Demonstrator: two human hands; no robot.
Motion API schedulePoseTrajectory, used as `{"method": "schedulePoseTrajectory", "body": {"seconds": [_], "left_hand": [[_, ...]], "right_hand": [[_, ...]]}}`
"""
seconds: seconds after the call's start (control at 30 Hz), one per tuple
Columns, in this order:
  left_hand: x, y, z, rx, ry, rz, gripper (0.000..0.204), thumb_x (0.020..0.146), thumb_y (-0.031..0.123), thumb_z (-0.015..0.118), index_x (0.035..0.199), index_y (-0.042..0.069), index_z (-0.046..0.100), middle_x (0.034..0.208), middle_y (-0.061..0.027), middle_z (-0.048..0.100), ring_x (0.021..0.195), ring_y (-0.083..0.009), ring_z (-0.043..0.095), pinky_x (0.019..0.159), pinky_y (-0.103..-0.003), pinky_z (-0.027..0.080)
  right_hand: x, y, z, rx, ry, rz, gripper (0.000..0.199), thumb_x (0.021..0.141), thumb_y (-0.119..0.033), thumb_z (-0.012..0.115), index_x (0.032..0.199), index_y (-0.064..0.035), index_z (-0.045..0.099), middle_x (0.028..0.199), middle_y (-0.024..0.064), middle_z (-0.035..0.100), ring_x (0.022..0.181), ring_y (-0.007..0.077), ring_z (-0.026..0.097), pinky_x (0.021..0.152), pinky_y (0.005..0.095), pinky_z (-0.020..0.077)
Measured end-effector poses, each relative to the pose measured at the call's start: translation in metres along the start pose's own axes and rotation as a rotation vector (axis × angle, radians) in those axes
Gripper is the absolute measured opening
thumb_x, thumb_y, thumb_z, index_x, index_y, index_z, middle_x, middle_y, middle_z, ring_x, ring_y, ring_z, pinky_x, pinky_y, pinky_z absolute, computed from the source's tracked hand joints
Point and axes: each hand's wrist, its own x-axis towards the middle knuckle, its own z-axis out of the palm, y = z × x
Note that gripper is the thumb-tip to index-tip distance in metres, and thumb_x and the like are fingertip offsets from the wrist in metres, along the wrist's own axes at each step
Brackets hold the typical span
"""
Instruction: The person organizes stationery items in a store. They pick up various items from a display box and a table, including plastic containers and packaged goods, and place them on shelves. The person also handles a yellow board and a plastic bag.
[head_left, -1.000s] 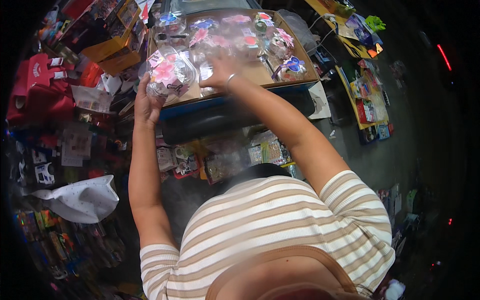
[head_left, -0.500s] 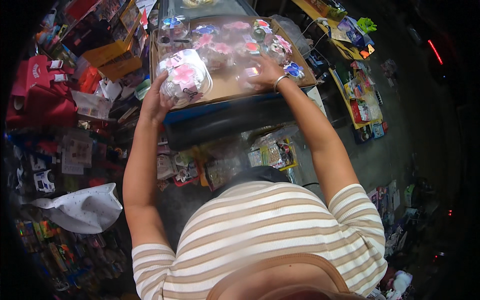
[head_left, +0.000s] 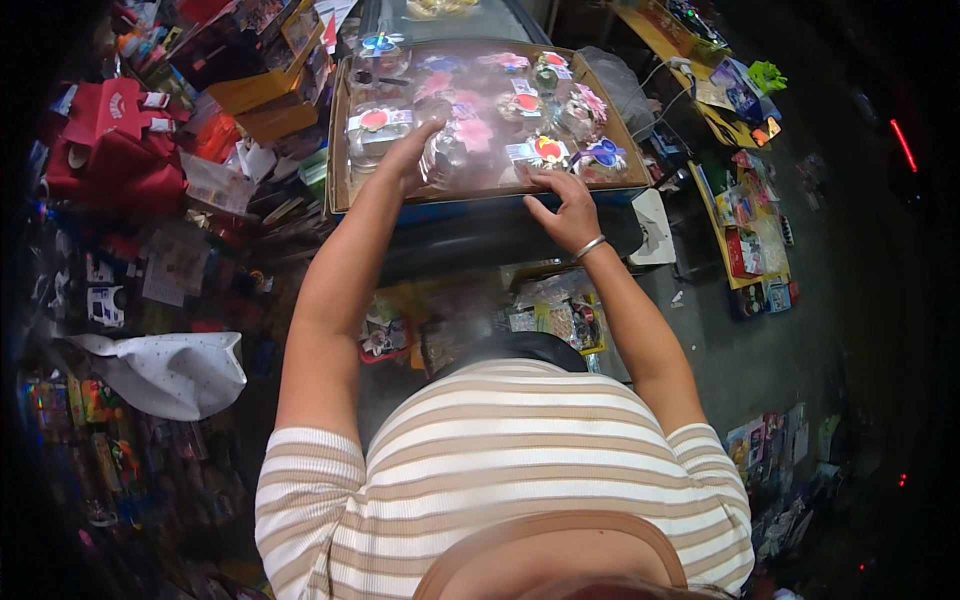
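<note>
Your left hand (head_left: pixel 405 160): at the clear plastic pink-flower pack (head_left: pixel 473 137), middle of the shallow brown cardboard box (head_left: pixel 339 160); finger grip unclear.
Your right hand (head_left: pixel 570 208): fingers apart, near edge.
Box walls: likely keep packs together.

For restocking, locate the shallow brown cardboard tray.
In the head view, the tray is at top centre, right of the crimson fabric bag, by the right hand.

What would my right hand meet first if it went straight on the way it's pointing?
Probably the clear package with the red-and-yellow flower label in the cardboard box, just ahead of your right hand. Depth is unclear, so the fingertips may already be touching it.
</note>
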Motion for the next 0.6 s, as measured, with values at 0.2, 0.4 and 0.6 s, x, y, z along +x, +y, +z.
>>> {"method": "schedulePoseTrajectory", "body": {"seconds": [0.2,0.4,0.6], "left_hand": [[0.002,-0.019,0.004,0.136,0.006,-0.018,0.056,0.086,0.044,0.053,0.124,0.004,0.044,0.109,-0.0158,0.058,0.089,-0.0300,0.061,0.074,-0.044,0.051],[0.007,-0.005,-0.001,1.223,0.198,-0.145,0.076,0.083,0.064,0.043,0.123,0.000,0.050,0.104,-0.0232,0.060,0.092,-0.0323,0.061,0.081,-0.045,0.047],[0.003,0.081,-0.020,1.576,0.355,0.211,0.059,0.077,0.056,0.059,0.090,-0.001,0.064,0.087,-0.0155,0.065,0.074,-0.0211,0.064,0.067,-0.036,0.048]], "right_hand": [[-0.008,0.006,0.002,0.001,-0.008,0.006,0.025,0.073,-0.021,0.070,0.095,-0.0085,0.065,0.102,0.0074,0.064,0.097,0.0247,0.057,0.086,0.0342,0.0428],[-0.005,0.007,0.004,-0.010,-0.026,0.009,0.028,0.071,-0.026,0.070,0.093,-0.0097,0.064,0.101,0.0081,0.063,0.097,0.0274,0.055,0.088,0.0371,0.0408],[-0.006,-0.001,0.000,0.011,-0.030,0.019,0.027,0.072,-0.019,0.069,0.097,-0.0098,0.065,0.102,0.0077,0.062,0.100,0.0263,0.055,0.089,0.0358,0.0409]]}}
